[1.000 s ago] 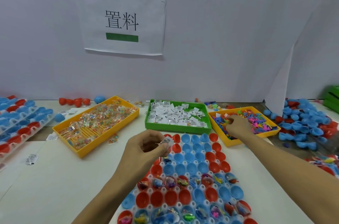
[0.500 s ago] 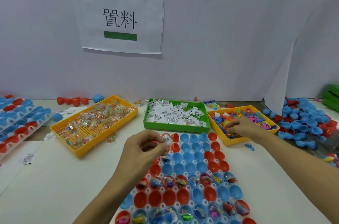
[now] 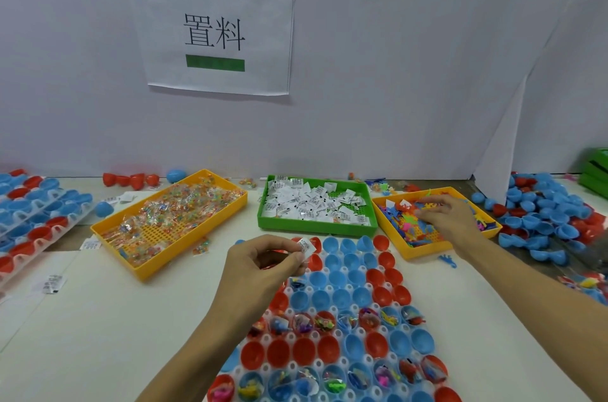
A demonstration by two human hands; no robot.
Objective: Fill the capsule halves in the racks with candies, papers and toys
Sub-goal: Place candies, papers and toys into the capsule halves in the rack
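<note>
Head view: left hand point(image 3: 260, 266) pinches a folded paper point(image 3: 305, 247) just above the rack point(image 3: 345, 312)'s far empty capsule halves, nearer them than right hand point(image 3: 450, 214), fingers curled into the toy tray point(image 3: 408, 250).

The rack point(image 3: 342, 299) is translucent white and holds red and blue capsule halves point(image 3: 332, 298) in mixed rows. The candy tray point(image 3: 171, 220) is yellow with a grid-patterned floor, its candies point(image 3: 184, 204) multicoloured in clear wrappers. The paper tray point(image 3: 316, 227) is green; the papers point(image 3: 312, 201) are white with black print. The toy tray point(image 3: 424, 247) is yellow, its toys point(image 3: 408, 220) pink, blue, orange and green. The wall sign point(image 3: 214, 33) is white with black characters and green bars. The table point(image 3: 82, 319) is off-white.
</note>
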